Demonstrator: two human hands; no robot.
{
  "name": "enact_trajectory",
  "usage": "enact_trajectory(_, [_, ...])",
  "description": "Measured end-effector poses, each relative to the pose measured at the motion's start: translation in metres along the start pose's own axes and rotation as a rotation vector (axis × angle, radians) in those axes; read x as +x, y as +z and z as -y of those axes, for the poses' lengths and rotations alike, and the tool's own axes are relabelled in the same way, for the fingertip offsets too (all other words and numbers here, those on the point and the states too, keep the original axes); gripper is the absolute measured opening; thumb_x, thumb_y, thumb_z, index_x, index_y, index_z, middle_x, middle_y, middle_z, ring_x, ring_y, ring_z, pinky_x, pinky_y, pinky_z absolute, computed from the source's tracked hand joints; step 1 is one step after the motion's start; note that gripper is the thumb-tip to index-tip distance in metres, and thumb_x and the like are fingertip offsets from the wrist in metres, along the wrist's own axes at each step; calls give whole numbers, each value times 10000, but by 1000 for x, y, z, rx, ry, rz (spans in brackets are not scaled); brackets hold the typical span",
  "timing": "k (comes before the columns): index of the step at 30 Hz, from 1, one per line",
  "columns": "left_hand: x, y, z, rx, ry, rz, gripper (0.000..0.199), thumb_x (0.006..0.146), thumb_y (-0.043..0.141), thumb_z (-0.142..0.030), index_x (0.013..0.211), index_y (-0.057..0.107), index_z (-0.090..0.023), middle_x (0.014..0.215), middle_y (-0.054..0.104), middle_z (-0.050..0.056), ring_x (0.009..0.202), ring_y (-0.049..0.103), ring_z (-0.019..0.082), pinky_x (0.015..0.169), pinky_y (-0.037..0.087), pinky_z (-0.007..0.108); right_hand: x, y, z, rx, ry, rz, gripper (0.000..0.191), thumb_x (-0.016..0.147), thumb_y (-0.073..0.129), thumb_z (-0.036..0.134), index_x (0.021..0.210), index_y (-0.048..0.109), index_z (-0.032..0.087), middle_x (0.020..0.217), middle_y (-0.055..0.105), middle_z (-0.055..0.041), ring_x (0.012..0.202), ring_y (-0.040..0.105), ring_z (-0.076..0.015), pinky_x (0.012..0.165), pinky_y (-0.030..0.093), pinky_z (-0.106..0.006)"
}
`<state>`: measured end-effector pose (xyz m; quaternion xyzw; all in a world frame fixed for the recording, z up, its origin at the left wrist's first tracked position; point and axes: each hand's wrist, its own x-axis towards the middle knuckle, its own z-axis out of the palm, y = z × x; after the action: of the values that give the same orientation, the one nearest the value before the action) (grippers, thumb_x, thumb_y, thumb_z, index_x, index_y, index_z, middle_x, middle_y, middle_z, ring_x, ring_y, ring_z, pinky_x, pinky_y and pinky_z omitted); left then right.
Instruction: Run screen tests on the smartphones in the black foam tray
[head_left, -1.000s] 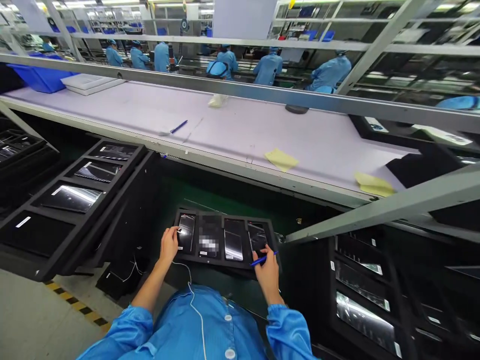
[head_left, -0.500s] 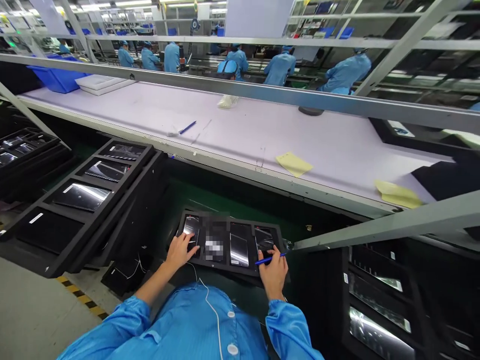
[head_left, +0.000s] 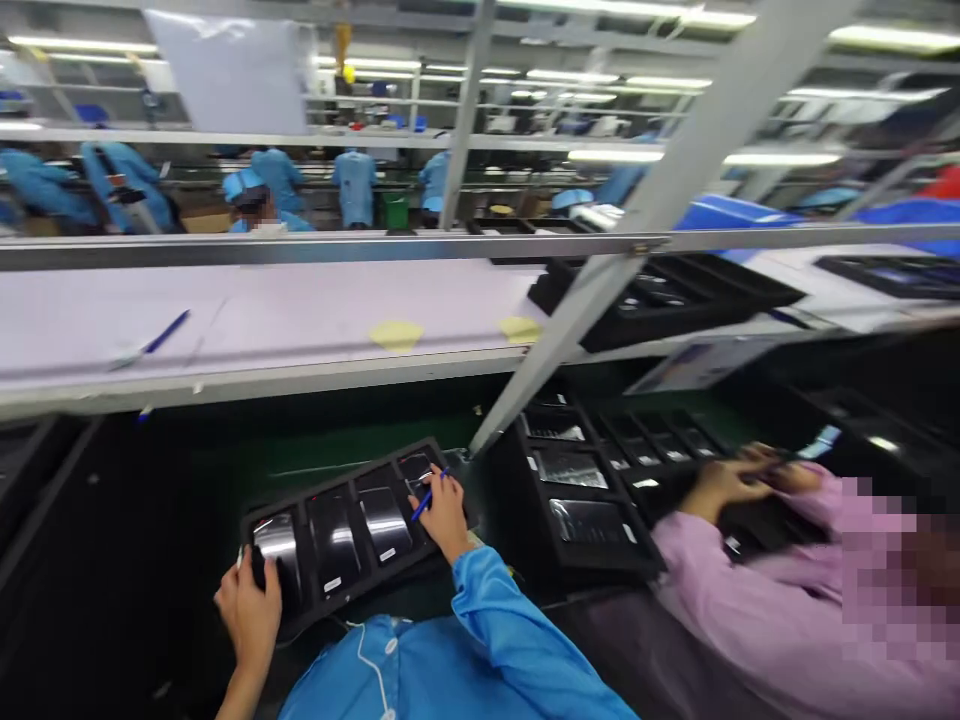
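In front of me a black foam tray (head_left: 347,600) lies at a slant, its right end farther away. Several dark glossy screen panels sit in its slots, among them a panel (head_left: 334,540) near the middle with a small white label. My left hand (head_left: 251,610) is closed around the tray's left end, with the fingertips at the edge. A blue pen (head_left: 421,505) is held in my right hand (head_left: 445,515), whose fingers rest over the panel at the tray's right end.
On the right, a co-worker in a pink sleeve (head_left: 739,610) works over other trays. A black tray of panels (head_left: 525,520) lies between us. Beyond is a white bench (head_left: 315,300) with a pen (head_left: 166,331) and yellow paper (head_left: 396,335). A slanted metal post (head_left: 559,350) rises ahead.
The view has swung to the right, bringing the co-worker into sight. My left hand has moved from the leftmost panel to the tray's left end. The tray's slant has changed.
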<state>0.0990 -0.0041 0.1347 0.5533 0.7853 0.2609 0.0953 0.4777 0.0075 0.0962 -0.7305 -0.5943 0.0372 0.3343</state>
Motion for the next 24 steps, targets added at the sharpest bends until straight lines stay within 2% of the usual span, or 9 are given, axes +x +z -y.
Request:
enact_trajectory(3, [-4,7,-14,89,19,62,846,995,387,-683,1531,614,-68,1390,604,273,1329,531,498,1088,481,669,0,-3,4,-2,16,15,309,894,768,287,1175,649,233,1462,675,-173,1405,596,-332,1239,398,-567])
enact_trajectory(8, [-3,4,-27,166,96,124,1049,901,389,-856,1591,548,-82,1423,584,256,1391,517,489,1171,445,651,-2,-10,12,37,78,6,320,886,784,257,1172,642,254,1475,669,-143,1385,616,-320,1250,406,-573])
enact_trajectory(12, [9,-1,-32,194,122,163,1026,910,342,-805,1568,576,-54,1429,570,272,1369,525,489,1163,458,650,-6,-10,18,31,135,-15,307,895,775,235,1165,630,248,1452,673,-140,1400,603,-314,1230,418,-547])
enact_trajectory(16, [19,-2,-33,212,150,184,962,915,378,-740,1554,602,-55,1415,579,260,1344,536,478,1159,470,638,-13,-8,23,5,204,-19,320,892,784,247,1168,623,248,1469,659,-137,1356,622,-316,1178,448,-524])
enact_trajectory(24, [26,2,-39,259,150,147,912,983,381,-735,1526,637,-48,1381,602,268,1294,568,480,1083,516,619,-21,-10,30,-68,248,-44,315,904,823,287,1136,614,242,1407,683,-131,1390,600,-303,1141,451,-469])
